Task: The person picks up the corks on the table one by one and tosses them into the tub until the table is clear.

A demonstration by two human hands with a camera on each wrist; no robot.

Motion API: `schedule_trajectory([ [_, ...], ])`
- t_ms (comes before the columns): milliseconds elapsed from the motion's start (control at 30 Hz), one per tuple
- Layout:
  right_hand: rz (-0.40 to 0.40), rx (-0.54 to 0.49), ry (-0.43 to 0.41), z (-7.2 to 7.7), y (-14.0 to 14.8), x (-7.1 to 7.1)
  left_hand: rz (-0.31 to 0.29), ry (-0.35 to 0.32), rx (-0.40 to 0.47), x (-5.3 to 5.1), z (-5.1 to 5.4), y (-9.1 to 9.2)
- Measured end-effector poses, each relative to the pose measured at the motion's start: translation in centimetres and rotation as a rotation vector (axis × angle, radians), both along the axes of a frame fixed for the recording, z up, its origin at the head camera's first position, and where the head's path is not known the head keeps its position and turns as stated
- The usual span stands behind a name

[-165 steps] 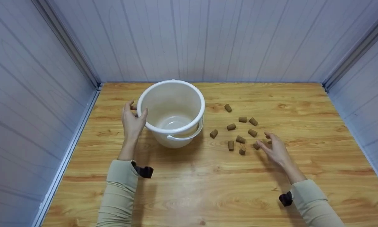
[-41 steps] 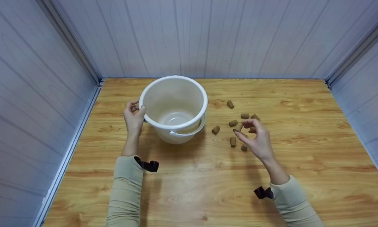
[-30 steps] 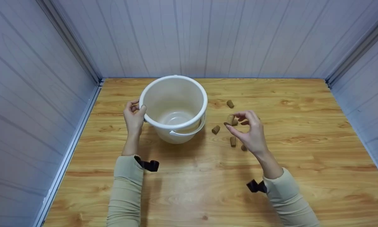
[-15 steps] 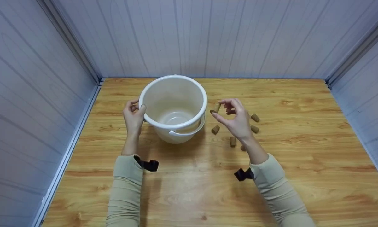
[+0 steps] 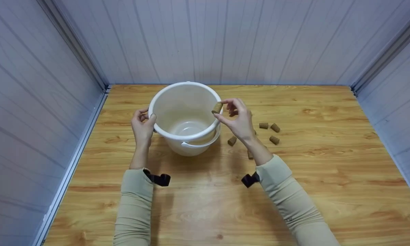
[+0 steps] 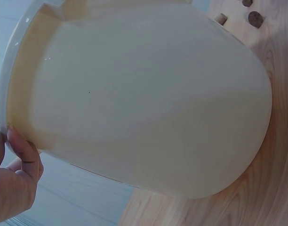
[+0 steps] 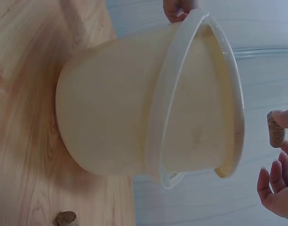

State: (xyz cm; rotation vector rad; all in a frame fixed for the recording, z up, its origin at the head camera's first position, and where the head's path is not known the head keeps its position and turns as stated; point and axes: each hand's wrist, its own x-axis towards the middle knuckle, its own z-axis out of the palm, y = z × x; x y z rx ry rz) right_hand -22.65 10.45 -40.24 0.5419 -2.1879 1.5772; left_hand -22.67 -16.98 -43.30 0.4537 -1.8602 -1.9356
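Observation:
A white bucket stands on the wooden table, its handle hanging down at the front right. My left hand grips the rim at its left side, thumb over the top and fingers outside. Between thumb and fingertips of my right hand is a tapered cork, held up at the bucket's right rim in the head view. From the right wrist view, this same cork is above the rim and apart from it. No cork shows on the visible part of the bucket's floor.
Several loose corks lie right of the bucket, among them one cork near it and another cork farther right. My right forearm partly hides others. Panelled walls enclose the table at the back and both sides.
My right hand has picked up a cork from the right side and carried it left to the bucket's rim. My left hand keeps its place at the bucket.

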Motion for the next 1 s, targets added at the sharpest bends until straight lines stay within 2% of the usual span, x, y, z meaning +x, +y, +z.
schedule_trajectory([
  [400,0.020,0.066,0.009,-0.2,-2.2,-1.5,-0.002,-0.005,0.025,0.0,0.1,0.0],
  [600,0.004,0.096,0.010,-0.4,-2.7,-2.1,-0.008,-0.026,0.018,0.0,0.1,0.0],
  [833,-0.010,0.153,-0.031,-0.3,-3.6,-2.9,-0.007,-0.004,0.025,0.0,0.2,-0.1],
  [1000,-0.014,0.183,-0.031,-0.2,-3.9,-3.1,-0.015,0.007,0.023,0.1,0.2,-0.1],
])
